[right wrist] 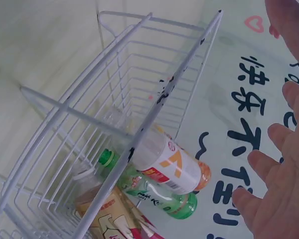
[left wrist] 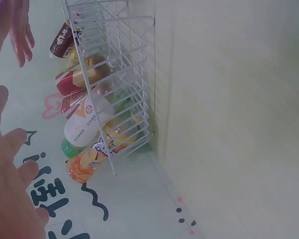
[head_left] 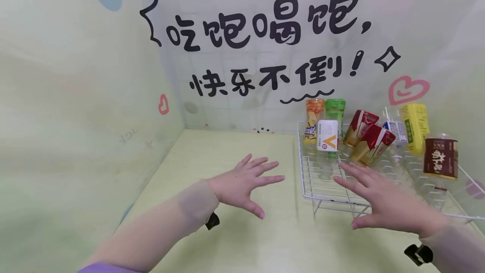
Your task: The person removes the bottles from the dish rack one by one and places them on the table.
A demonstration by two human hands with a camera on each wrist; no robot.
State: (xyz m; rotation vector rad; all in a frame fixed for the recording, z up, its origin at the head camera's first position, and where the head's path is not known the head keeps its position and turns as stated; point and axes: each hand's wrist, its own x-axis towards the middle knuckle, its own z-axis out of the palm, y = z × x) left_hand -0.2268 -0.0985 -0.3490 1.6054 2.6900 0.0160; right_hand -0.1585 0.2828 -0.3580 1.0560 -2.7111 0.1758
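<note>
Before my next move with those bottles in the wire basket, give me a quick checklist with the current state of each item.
1. Left grip free: ok, fingers spread, nothing held.
2. Right grip free: ok, fingers extended, nothing held.
3. Green bottle cap-up: not ok, its cap points down into the wire basket.
4. Front red-and-gold bottle upright: not ok, it leans.
5. Coating of the wire basket intact: not ok, dark patches show on one bar.
6. Brown-labelled bottle empty: cannot tell, its label hides much of the inside.
</note>
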